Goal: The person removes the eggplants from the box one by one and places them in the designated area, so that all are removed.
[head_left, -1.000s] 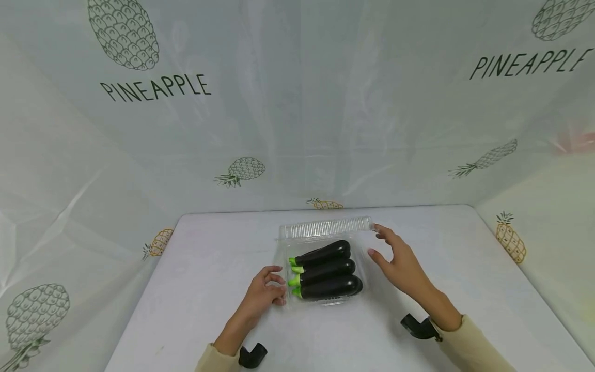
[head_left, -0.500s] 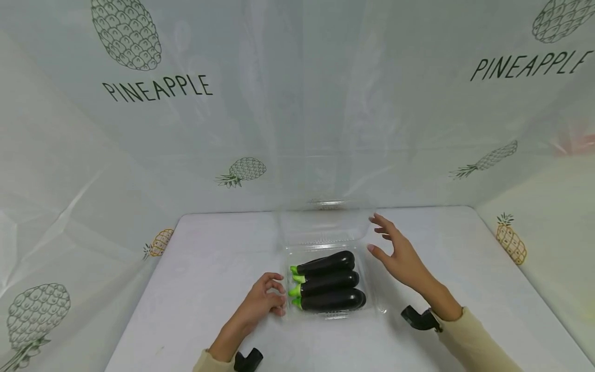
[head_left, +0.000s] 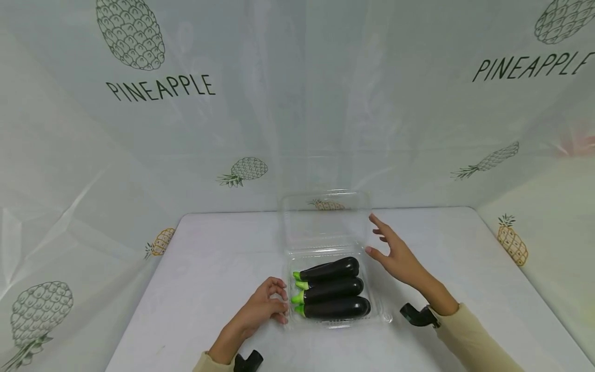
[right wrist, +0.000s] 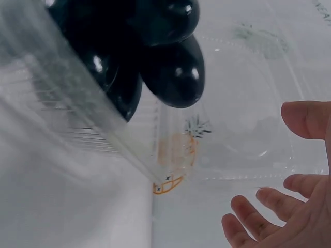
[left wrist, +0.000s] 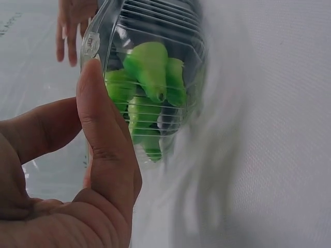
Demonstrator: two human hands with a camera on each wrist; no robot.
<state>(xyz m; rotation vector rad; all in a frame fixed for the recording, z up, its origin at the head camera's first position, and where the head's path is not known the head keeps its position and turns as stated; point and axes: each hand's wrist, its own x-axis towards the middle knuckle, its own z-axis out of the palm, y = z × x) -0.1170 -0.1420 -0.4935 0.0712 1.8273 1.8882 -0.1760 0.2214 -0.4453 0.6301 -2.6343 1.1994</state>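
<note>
A clear plastic clamshell container (head_left: 332, 324) stands on the white table with its transparent lid (head_left: 325, 227) swung back at the far side. Several glossy dark eggplants (head_left: 337, 307) with green stem ends (left wrist: 147, 67) lie in its base, stems toward the left. At the left rim, my left hand (head_left: 260, 307) pinches the edge between thumb and fingers; some of its fingertips are hidden in the left wrist view. My right hand (head_left: 402, 261) hovers beside the lid's right edge, fingers spread and holding nothing. In the right wrist view its fingers (right wrist: 258, 219) are apart from the lid.
The white table (head_left: 223, 243) extends around the container on all sides. Behind its far edge hangs a pale sheet (head_left: 395, 129) printed with pineapples. A black wrist device (head_left: 418, 315) is strapped at each beige sleeve (head_left: 469, 336).
The lid has swung from partly raised to back and away. Container, eggplants and left hand have shifted a little toward me. The right hand has risen slightly beside the lid.
</note>
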